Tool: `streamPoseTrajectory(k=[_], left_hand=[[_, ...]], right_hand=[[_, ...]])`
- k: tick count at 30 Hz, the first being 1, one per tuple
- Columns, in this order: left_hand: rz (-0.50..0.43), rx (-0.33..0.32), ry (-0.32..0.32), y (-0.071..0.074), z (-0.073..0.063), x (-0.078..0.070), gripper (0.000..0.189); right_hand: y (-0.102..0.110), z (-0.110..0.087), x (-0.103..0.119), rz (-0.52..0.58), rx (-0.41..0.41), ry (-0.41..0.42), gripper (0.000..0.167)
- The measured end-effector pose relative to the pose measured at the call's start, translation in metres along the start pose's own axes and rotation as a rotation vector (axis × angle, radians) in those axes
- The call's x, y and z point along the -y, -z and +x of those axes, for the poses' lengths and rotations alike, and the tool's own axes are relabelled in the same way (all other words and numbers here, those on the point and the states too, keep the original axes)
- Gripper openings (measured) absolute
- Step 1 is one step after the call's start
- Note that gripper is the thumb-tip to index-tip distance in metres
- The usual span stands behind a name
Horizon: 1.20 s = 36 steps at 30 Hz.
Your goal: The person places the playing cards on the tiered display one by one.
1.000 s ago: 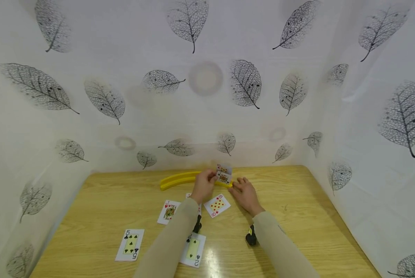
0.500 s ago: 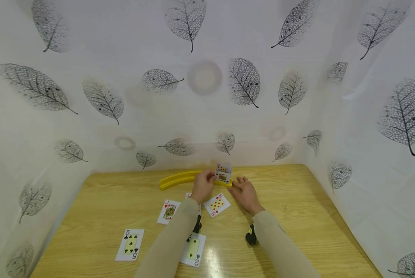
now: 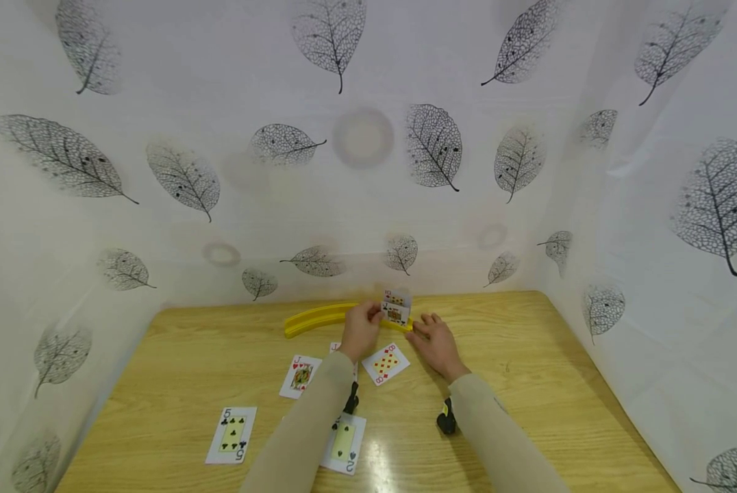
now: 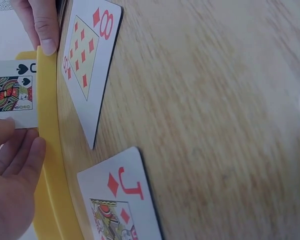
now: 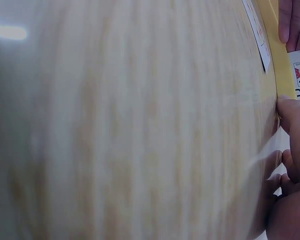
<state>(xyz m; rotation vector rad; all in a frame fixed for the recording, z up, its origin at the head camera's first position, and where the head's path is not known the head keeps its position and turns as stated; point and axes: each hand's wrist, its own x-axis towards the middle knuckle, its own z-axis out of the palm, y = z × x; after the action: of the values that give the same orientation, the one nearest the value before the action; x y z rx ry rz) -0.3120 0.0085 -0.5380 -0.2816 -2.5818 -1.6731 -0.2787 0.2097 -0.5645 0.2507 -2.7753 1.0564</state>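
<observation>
A curved yellow card holder [image 3: 319, 319] stands near the table's back edge. In its right part is a jack of spades [image 4: 12, 95], upright, with a ten of diamonds [image 3: 398, 296] showing above and behind it. My left hand [image 3: 361, 330] pinches the jack of spades at its left edge, thumb in front. At the holder's right end my right hand [image 3: 438, 344] grips the corner; its thumb [image 5: 290, 112] presses the front edge, and its other fingers are partly hidden. An eight of diamonds [image 3: 385, 364] lies face up in front of the holder.
More cards lie face up on the wooden table [image 3: 529, 411]: a jack of hearts [image 3: 299, 376], a jack of diamonds [image 4: 121, 200], a five of clubs [image 3: 231, 435] and a two of spades [image 3: 346, 445]. A leaf-patterned curtain [image 3: 368, 205] surrounds the table.
The jack of spades has shifted very slightly left and down in the holder. Both hands keep nearly the same places.
</observation>
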Motion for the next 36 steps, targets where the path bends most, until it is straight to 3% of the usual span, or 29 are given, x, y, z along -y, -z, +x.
streamPoseTrajectory(k=[19,27,36], left_hand=[[0.043,-0.03,-0.05,0.006,-0.002,0.0,0.024],[0.038,-0.034,-0.105,0.029,-0.008,-0.002,0.027],[0.072,0.058,-0.14,0.065,-0.028,-0.002,0.026]], right_hand=[[0.0,0.0,0.0,-0.003,-0.001,-0.006,0.044],[-0.001,0.0,-0.001,-0.012,-0.004,0.001,0.043],[0.0,-0.001,-0.001,-0.004,0.014,-0.009,0.045]])
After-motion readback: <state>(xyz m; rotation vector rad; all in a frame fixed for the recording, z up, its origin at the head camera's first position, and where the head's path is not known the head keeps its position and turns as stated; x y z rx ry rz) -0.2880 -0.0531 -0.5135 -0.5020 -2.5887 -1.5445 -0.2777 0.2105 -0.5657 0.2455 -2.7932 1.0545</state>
